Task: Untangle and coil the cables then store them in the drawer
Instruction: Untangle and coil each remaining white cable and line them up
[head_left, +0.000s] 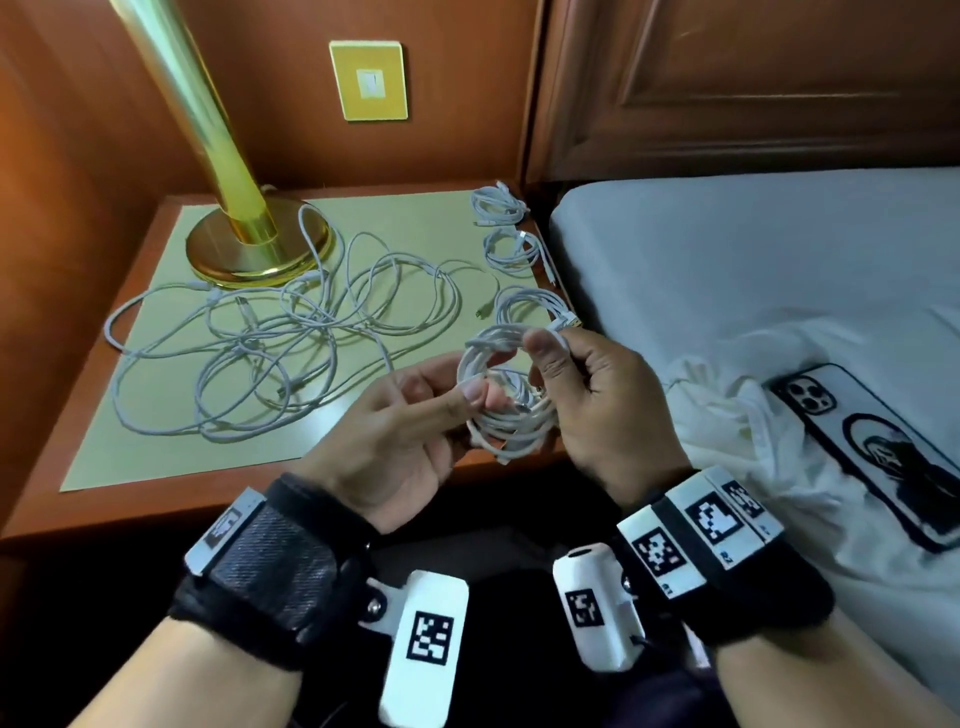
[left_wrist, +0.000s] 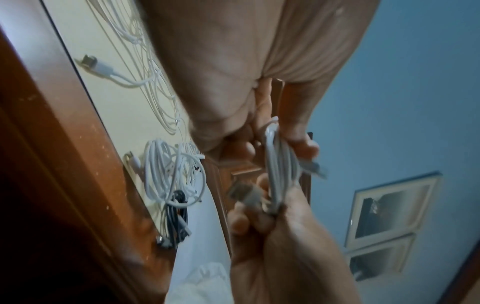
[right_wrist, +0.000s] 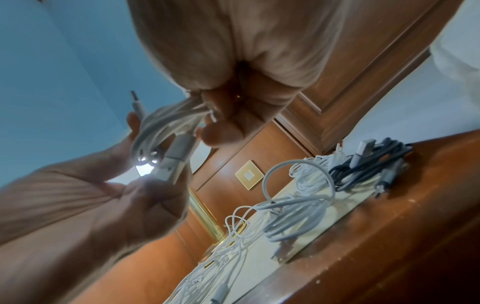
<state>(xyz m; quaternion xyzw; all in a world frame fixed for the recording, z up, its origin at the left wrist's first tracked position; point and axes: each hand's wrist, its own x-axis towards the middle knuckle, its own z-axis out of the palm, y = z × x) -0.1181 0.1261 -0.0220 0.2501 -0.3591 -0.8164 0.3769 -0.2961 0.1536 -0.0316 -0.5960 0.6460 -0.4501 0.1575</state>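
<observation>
A coiled white cable (head_left: 501, 400) hangs over the nightstand's front right corner, held between both hands. My left hand (head_left: 462, 387) pinches its left side with the thumb on top. My right hand (head_left: 550, 364) grips the top right of the coil, where a wrap crosses the loops. In the right wrist view the coil (right_wrist: 158, 127) shows a grey USB plug (right_wrist: 176, 160) sticking out by the left palm. A loose tangle of white cables (head_left: 291, 343) sprawls over the nightstand top. Three small coiled bundles (head_left: 511, 249) lie along its right edge. No drawer is in view.
A brass lamp (head_left: 249, 239) stands at the back left of the wooden nightstand (head_left: 156, 467), with cable loops touching its base. A bed (head_left: 753, 249) with white sheets lies to the right. A phone (head_left: 883, 452) rests face down on it. A wall switch plate (head_left: 368, 80) is behind.
</observation>
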